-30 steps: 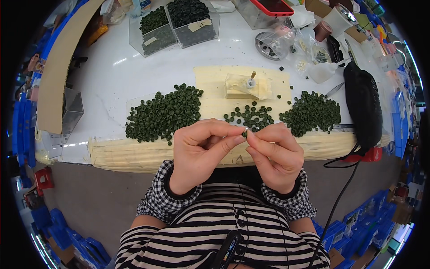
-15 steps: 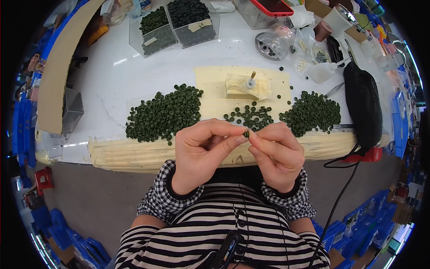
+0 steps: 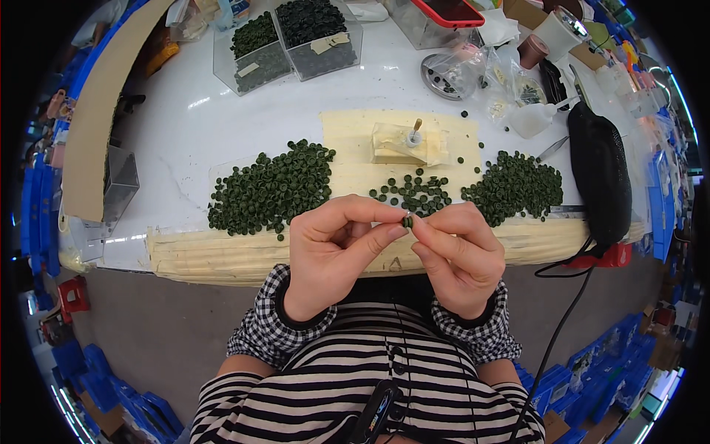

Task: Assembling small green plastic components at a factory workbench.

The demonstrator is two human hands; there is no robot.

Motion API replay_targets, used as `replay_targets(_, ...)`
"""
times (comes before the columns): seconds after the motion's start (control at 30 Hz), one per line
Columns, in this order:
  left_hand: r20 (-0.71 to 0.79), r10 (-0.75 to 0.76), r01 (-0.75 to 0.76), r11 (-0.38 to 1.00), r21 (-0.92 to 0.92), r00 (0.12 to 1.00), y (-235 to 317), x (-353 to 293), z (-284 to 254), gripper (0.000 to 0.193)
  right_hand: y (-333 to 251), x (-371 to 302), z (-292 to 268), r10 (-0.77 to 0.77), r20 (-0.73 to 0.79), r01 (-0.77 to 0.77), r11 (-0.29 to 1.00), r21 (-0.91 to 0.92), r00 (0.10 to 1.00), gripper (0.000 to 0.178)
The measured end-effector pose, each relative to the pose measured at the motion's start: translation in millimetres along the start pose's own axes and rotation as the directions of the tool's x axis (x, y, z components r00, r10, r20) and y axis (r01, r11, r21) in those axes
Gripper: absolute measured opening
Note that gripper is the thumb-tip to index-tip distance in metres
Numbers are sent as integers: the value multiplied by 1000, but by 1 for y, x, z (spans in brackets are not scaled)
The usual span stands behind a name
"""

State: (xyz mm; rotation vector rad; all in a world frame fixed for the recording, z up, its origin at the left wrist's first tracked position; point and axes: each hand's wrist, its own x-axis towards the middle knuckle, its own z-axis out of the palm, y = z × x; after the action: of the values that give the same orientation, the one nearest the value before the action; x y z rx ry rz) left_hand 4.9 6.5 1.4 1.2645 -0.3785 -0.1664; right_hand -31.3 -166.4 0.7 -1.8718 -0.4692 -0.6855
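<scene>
Both of my hands are raised in front of my chest, fingertips meeting. Between them sits one small dark green ring-shaped part (image 3: 407, 220). My left hand (image 3: 336, 251) pinches it with thumb and forefinger, and my right hand (image 3: 458, 255) grips it from the other side. On the white table beyond lie three heaps of the same green parts: a large pile (image 3: 270, 189) at the left, a small scatter (image 3: 414, 192) in the middle, and another pile (image 3: 518, 185) at the right.
A cream mat (image 3: 347, 148) carries a small cream block with a peg (image 3: 410, 140). Clear bins of dark parts (image 3: 296, 37) stand at the back, beside plastic bags (image 3: 510, 81) and a round metal dish (image 3: 444, 74). A black pouch (image 3: 599, 174) lies right; cardboard (image 3: 96, 126) leans left.
My hands stay in almost the same place; the fingers have shifted slightly around the small green part.
</scene>
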Motion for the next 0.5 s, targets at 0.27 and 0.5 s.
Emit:
replay_targets(0.27, 9, 32, -32, 999, 32, 999, 0, 1, 0, 20, -1, 0, -1, 8, 0, -8, 1000, -9, 1000, 39)
replay_targets(0.5, -5, 3, -2, 1000, 22, 1000, -1, 0, 0, 19, -2, 1, 0, 11, -1, -11, 1000, -12, 1000, 38)
